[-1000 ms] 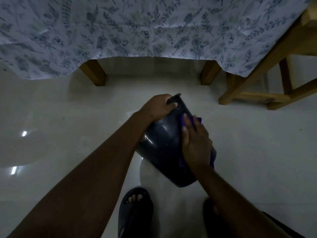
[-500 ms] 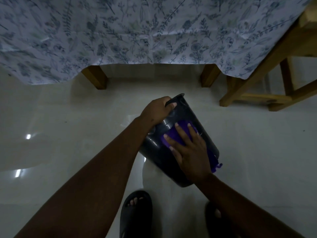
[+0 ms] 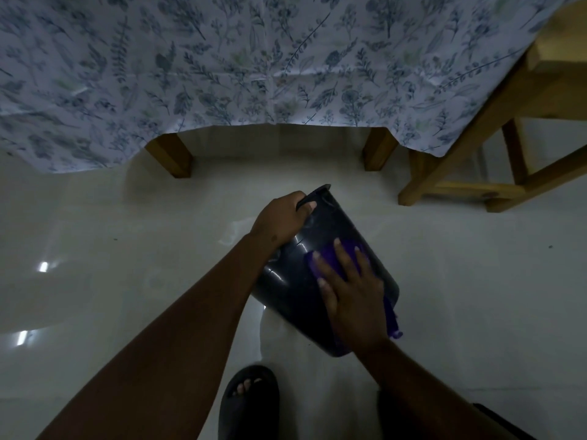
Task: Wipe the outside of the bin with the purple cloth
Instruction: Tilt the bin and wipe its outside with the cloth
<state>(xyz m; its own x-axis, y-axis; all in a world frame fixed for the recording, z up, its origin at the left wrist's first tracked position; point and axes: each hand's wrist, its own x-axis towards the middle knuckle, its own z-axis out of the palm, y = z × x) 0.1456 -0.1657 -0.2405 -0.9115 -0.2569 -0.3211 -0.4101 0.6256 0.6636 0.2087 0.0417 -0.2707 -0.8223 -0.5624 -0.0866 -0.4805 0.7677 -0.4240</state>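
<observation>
A dark glossy bin (image 3: 295,281) is held tilted above the floor, its mouth turned away from me and its base toward me. My left hand (image 3: 279,222) grips the bin's rim at the upper left. My right hand (image 3: 352,293) lies flat on the bin's outer wall with fingers spread, pressing the purple cloth (image 3: 330,258) against it. A corner of the cloth hangs out below the hand at the bin's right side. Most of the cloth is hidden under my palm.
A table draped with a blue floral tablecloth (image 3: 254,65) stands ahead, two wooden legs (image 3: 173,154) showing. A wooden stool frame (image 3: 476,173) is at the right. Pale glossy floor tiles (image 3: 127,249) surround me. My foot in a dark sandal (image 3: 251,398) is below the bin.
My right hand with the cloth has slid from the bin's right edge onto its upward-facing wall, fingers now spread. The left hand keeps its grip on the rim.
</observation>
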